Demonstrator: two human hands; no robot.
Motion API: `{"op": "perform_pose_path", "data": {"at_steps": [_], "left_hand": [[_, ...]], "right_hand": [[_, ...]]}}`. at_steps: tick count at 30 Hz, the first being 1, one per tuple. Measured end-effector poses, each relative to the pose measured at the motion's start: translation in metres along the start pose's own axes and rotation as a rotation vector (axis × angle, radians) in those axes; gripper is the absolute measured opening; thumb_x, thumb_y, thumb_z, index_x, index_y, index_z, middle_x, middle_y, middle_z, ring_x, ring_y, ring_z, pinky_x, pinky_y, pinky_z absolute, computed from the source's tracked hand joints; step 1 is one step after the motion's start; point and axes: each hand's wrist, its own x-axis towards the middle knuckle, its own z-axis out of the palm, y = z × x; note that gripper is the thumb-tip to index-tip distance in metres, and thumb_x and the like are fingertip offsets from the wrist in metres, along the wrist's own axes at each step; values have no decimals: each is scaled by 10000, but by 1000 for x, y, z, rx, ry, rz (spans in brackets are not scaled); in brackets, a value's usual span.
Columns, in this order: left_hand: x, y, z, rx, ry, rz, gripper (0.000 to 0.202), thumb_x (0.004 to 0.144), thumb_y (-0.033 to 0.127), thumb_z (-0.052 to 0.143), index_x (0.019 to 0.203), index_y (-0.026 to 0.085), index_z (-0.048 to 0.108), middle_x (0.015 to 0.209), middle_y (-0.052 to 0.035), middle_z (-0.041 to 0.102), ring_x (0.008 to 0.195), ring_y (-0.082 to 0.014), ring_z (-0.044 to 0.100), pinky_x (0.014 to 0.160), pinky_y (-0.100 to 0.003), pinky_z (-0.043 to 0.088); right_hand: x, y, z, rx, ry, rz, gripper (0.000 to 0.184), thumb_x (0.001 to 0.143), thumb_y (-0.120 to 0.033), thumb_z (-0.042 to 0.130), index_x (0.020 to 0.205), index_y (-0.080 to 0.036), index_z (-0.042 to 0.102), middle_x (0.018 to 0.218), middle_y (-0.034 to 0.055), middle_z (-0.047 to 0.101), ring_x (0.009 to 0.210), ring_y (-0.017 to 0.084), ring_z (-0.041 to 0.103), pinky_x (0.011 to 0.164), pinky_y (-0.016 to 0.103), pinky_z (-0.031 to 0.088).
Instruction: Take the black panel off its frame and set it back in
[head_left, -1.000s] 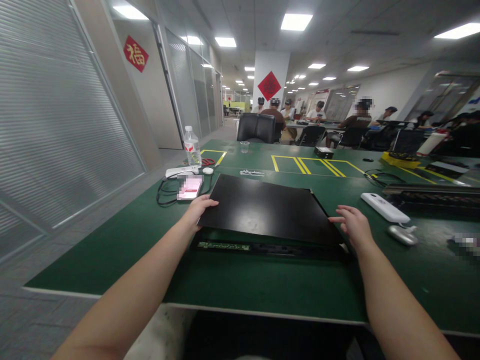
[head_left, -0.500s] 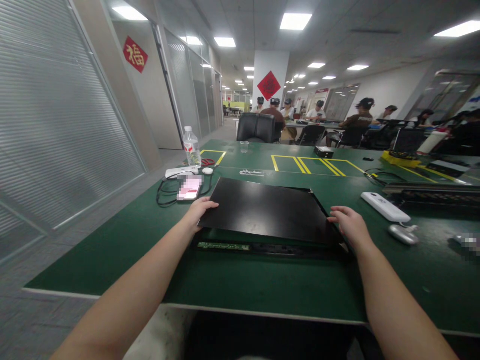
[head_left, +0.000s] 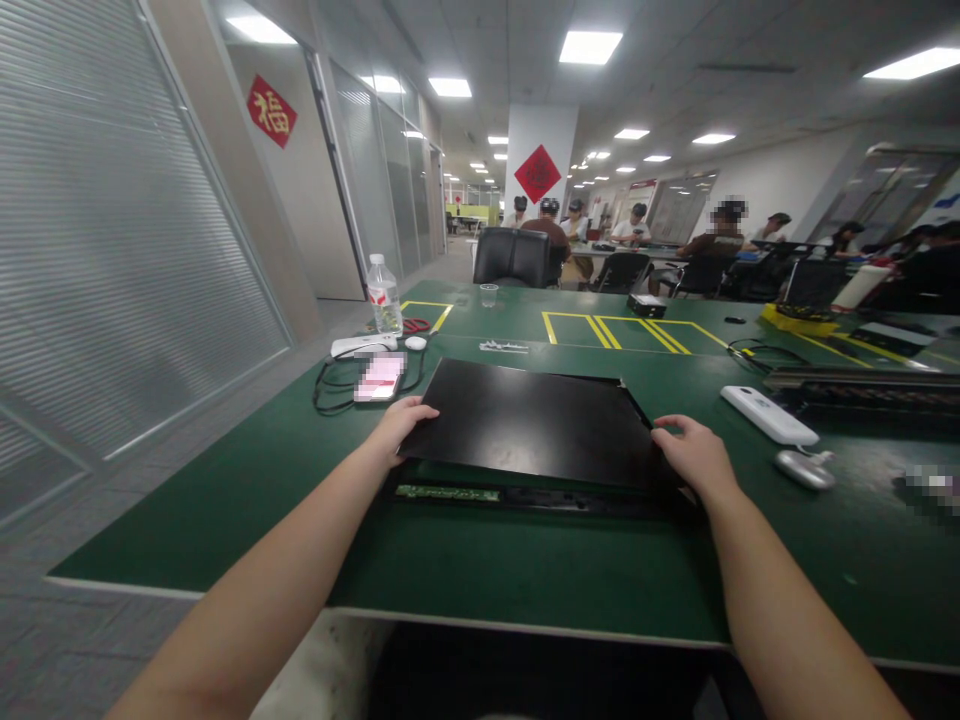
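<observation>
A thin black LCD panel point(head_left: 525, 415) lies tilted, its near edge lifted above a black frame point(head_left: 577, 502). Along the frame's near side runs a strip of green circuit board point(head_left: 448, 492). My left hand point(head_left: 401, 425) is closed on the panel's left edge, thumb on top and fingers underneath. At the right edge, my right hand point(head_left: 694, 455) pinches the panel between thumb and fingers; some of those fingertips are hidden. Most of the frame is covered by the panel.
Left of the panel are a phone point(head_left: 379, 378), black cable and a water bottle point(head_left: 384, 295). A white power bank point(head_left: 769, 415) and a silver mouse-like object point(head_left: 805, 468) sit to the right. Behind lie calipers point(head_left: 504, 347), a plastic cup point(head_left: 489, 294) and red-handled scissors point(head_left: 416, 325).
My right hand has moved slightly left, and its fingers have come in against the panel's right edge. The left hand and the panel have hardly moved.
</observation>
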Motion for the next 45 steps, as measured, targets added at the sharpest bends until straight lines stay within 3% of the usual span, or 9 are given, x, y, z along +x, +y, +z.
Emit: {"op": "perform_pose_path", "data": {"at_steps": [8,18,29,45], "left_hand": [[1,-2,-2,20,3,18,265,587,108,768,792,199,627,640,-32,691,558,-211,657,529,-275,504],[3,-4,-2,34,12,27,239,580,117,718,772,204,605,609,-14,670,536,-190,629,507,-260,499],[4,-5,-2,28,10,32,251,584,115,728,789,204,615,619,-19,681,533,-197,639,509,-272,512],[3,-3,-1,14,9,-8,247,576,106,753,780,198,650,627,-43,696,532,-223,661,498,-289,510]], "right_hand": [[0,2,0,-29,18,-43,291,808,-364,626,1000,-243,807,832,75,774,752,241,692,681,323,492],[3,3,-1,-60,-18,-8,300,820,-358,614,1010,-237,813,896,88,776,785,248,694,689,330,494],[3,7,-1,-10,-9,-21,248,794,-341,632,920,-247,825,823,76,770,688,223,664,621,318,474],[8,13,3,-44,7,-78,246,794,-356,628,872,-268,845,873,64,790,802,246,691,644,309,475]]}}
